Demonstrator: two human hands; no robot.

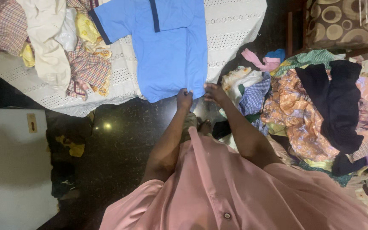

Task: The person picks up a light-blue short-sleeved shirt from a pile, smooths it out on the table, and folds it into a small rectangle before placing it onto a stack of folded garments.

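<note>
Dark polished floor (124, 140), white eyelet cloth (235, 25) spread on it, clothes heaped both sides.
Left hand (184, 99) & right hand (214, 92) each pinch the near hem of a blue shirt (169, 51) lying flat on the cloth, half folded. R of it: mixed pile w/ black garment (335, 106) on top; far L: checked and cream clothes (52, 47).

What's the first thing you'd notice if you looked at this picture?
The bright blue shirt lying flat on a white cloth, top middle. The left hand and right hand both grip its bottom edge. To the right sits a big heap of colourful clothes with a black garment on top.
</note>
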